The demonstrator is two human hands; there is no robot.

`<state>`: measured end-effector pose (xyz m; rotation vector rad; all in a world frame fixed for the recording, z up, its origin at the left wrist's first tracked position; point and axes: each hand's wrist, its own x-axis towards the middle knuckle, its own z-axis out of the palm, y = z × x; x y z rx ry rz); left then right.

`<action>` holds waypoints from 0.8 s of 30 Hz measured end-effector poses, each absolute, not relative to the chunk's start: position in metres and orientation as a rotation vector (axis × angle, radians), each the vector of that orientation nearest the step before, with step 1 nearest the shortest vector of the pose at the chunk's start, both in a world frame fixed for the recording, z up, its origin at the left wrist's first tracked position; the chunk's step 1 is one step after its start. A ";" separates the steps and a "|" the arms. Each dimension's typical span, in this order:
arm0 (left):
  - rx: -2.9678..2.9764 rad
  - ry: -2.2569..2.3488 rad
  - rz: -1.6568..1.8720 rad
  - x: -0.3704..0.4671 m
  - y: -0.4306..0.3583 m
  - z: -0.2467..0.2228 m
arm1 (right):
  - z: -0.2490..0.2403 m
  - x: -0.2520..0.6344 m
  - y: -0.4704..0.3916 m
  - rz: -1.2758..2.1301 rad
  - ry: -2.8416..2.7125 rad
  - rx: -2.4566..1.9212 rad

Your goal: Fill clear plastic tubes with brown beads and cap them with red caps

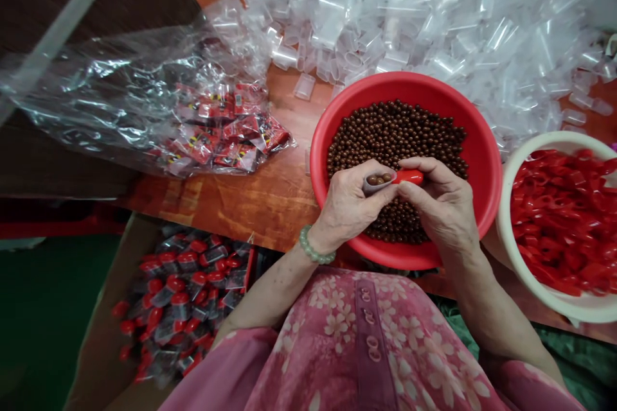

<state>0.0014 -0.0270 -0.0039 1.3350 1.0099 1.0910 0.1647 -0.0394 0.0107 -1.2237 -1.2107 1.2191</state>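
Observation:
Above a red basin (pixel 484 173) of small round brown balls (pixel 395 131), both hands meet. My left hand (pixel 348 202) is closed around a clear plastic tube (pixel 367 189), tilted on its side, with a few brown balls showing at its mouth. Between the thumb and fingers of my right hand (pixel 446 205) is a glossy red plastic cap (pixel 407 176). The cap's left end touches or lies very close to the tube's mouth; exactly how they meet is partly hidden by the fingers.
Clear plastic tubes (pixel 385 6) are heaped behind the basin. A white tub (pixel 509 231) of red caps (pixel 562 225) stands at right. Left lies a clear bag (pixel 120 96) with red packets (pixel 236 135). Below it, a cardboard box (pixel 99 327) holds capped containers (pixel 178 308).

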 end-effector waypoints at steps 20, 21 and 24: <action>1.505 0.969 0.742 -0.001 -0.025 0.002 | 0.042 0.201 -0.038 1.027 -1.718 -1.329; 1.512 0.964 0.705 -0.001 -0.025 0.003 | 0.049 0.204 -0.038 1.023 -1.848 -1.309; 1.505 0.951 0.653 -0.003 -0.024 0.006 | 0.066 0.206 -0.033 1.013 -2.159 -1.233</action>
